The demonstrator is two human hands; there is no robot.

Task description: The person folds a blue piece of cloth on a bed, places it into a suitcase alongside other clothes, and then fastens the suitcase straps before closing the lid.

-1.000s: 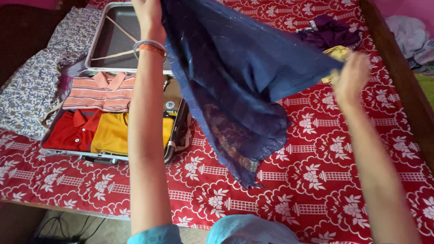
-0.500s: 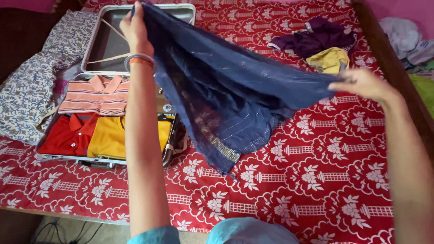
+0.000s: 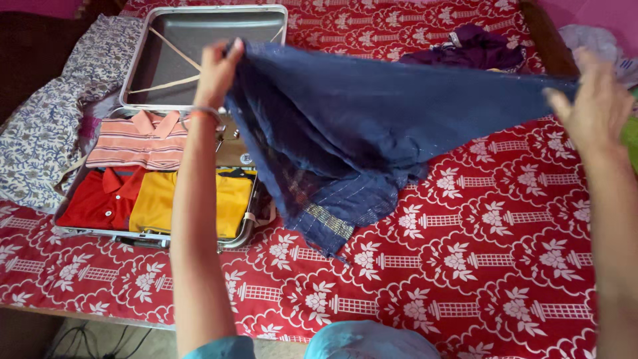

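Blue cloth [image 3: 372, 126] is stretched above the red bedsheet [image 3: 465, 266], one edge pinched by the left hand [image 3: 218, 66], the other gripped by the right hand [image 3: 595, 110]. To the left, folded shirts [image 3: 156, 173] are packed in an open suitcase [image 3: 199, 20].

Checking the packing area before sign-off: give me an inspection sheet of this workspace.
Surface: bed with red floral sheet, mostly bare at the right.
Job's things: blue cloth stretched between both hands, its lower edge sagging onto the sheet; open suitcase holding folded striped shirt, red shirt and yellow shirt; lid half bare.
Clutter: purple garment at the far end; patterned fabric left of the suitcase.
Grippers: left hand pinches one corner of the cloth; right hand grips the opposite edge.
Cables: dark cords on the floor by the bed.
Surroundings: wooden bed frame; heaped clothes beyond it.
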